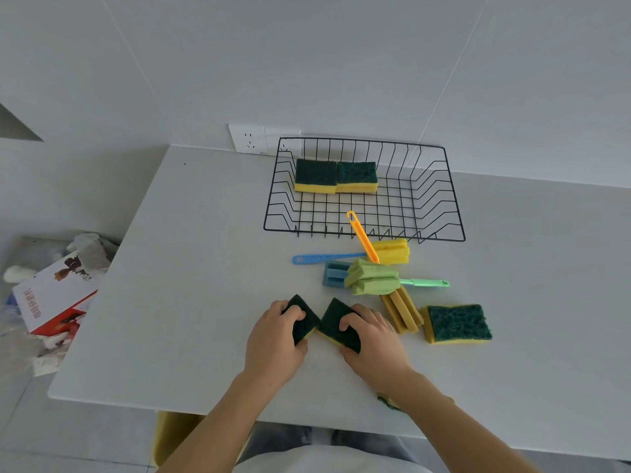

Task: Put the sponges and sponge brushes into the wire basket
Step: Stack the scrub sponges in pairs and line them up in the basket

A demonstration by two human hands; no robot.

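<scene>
Fingers (295,314) of both hands each grip a green-topped sponge (336,324) on the table (191,302); the wire basket (440,206) holds two sponges (336,175). Writing on the red-and-white box (54,298) is unreadable.

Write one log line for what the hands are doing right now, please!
left hand: grips sponge | right hand: grips sponge | wire basket: two sponges inside | sponge brushes: on table, outside basket
</scene>
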